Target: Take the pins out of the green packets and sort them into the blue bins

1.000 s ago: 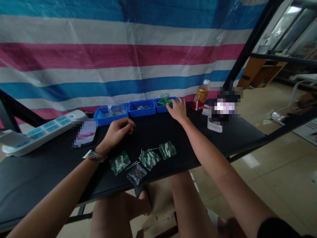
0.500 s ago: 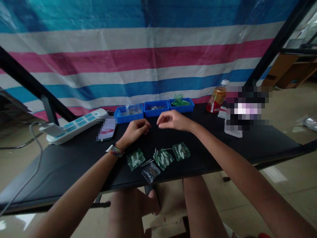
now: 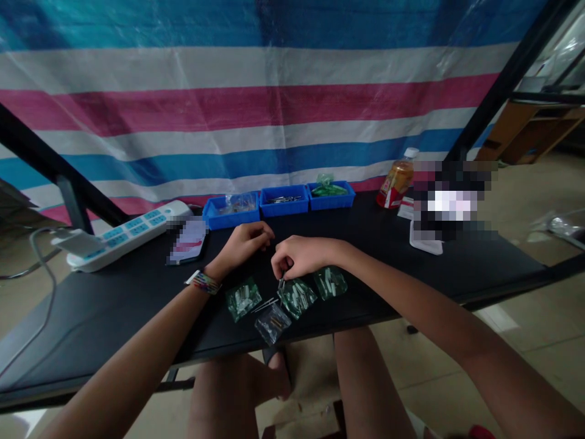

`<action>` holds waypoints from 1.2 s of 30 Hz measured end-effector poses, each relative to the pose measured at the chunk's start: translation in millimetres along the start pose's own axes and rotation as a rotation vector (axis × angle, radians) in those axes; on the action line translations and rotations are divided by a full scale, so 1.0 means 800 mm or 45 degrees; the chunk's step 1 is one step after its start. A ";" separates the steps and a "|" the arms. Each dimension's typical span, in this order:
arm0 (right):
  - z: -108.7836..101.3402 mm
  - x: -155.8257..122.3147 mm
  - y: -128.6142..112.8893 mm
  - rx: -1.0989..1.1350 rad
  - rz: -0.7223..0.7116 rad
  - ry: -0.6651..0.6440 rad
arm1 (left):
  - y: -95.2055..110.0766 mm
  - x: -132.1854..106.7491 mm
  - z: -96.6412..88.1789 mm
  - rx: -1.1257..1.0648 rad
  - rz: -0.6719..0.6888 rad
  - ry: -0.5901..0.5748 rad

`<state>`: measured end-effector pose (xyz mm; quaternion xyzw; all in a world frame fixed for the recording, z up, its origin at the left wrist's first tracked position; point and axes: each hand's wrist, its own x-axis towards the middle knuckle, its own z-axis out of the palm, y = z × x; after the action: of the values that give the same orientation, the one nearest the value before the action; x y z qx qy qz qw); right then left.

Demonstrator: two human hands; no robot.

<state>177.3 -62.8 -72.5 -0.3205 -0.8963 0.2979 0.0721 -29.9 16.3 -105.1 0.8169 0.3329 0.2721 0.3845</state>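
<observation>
Several small plastic bags of parts lie near the front edge of the black table (image 3: 479, 268): three green bags (image 3: 242, 297), (image 3: 297, 296), (image 3: 329, 281) and one clear bag (image 3: 272, 322). My right hand (image 3: 297, 256) hovers over the middle green bag, fingers pinched on thin metal pins at its top. Loose pins (image 3: 264, 303) lie between the bags. My left hand (image 3: 242, 242), with a braided wristband, rests curled on the table just behind the left green bag, fingers closed on something too small to make out.
Three blue bins (image 3: 231, 211), (image 3: 284, 201), (image 3: 331, 195) stand in a row at the table's back edge. A white power strip (image 3: 123, 235) lies at the left, a drink bottle (image 3: 397, 180) and a white stand (image 3: 425, 244) at the right. A striped tarp hangs behind.
My right hand came back from the right blue bin and dropped to the middle green bag, pinching the pins there. My left hand stayed put. The view swung left.
</observation>
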 end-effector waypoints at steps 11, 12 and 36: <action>-0.019 -0.008 0.049 -0.073 0.094 0.316 | -0.005 0.006 -0.001 0.069 -0.008 -0.026; -0.018 -0.009 0.053 -0.048 0.106 0.325 | -0.003 0.006 -0.001 0.073 -0.013 -0.024; 0.002 -0.005 0.085 0.618 -0.003 0.928 | 0.014 0.002 0.002 -0.083 -0.110 0.009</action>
<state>216.1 -24.0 -113.1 -0.3774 -0.7166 0.3675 0.4572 -24.1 11.6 -96.7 0.7879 0.3602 0.2689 0.4209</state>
